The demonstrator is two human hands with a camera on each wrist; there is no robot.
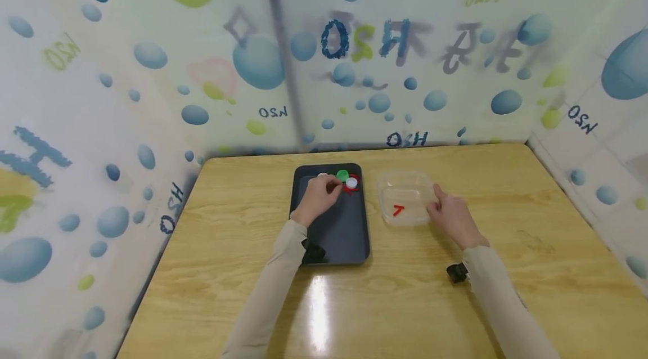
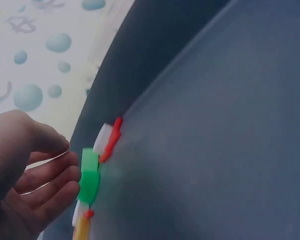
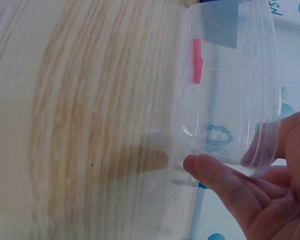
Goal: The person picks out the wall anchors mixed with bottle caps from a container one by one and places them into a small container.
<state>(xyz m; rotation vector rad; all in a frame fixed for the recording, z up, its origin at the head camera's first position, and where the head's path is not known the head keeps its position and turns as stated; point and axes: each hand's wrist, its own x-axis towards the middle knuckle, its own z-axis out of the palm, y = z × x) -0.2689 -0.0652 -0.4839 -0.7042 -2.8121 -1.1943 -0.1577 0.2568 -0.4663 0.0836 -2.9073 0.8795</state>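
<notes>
My left hand (image 1: 320, 193) is over the dark tray (image 1: 338, 229), its fingertips beside the caps at the tray's far end. In the left wrist view its thumb and fingers curve loosely next to a green cap (image 2: 89, 185), with nothing visible between them. White caps (image 1: 351, 183) and small red pieces (image 2: 111, 140) lie around the green one. My right hand (image 1: 455, 217) grips the right wall of a clear plastic container (image 1: 405, 178), thumb and fingers on either side of the wall. Inside the container lies a red V-shaped piece (image 1: 398, 210).
Both the tray and the container stand on a wooden table (image 1: 243, 257), the container to the tray's right. A printed wall (image 1: 228, 83) rises behind the table's far edge. Something yellow (image 2: 82, 228) shows by the caps in the left wrist view.
</notes>
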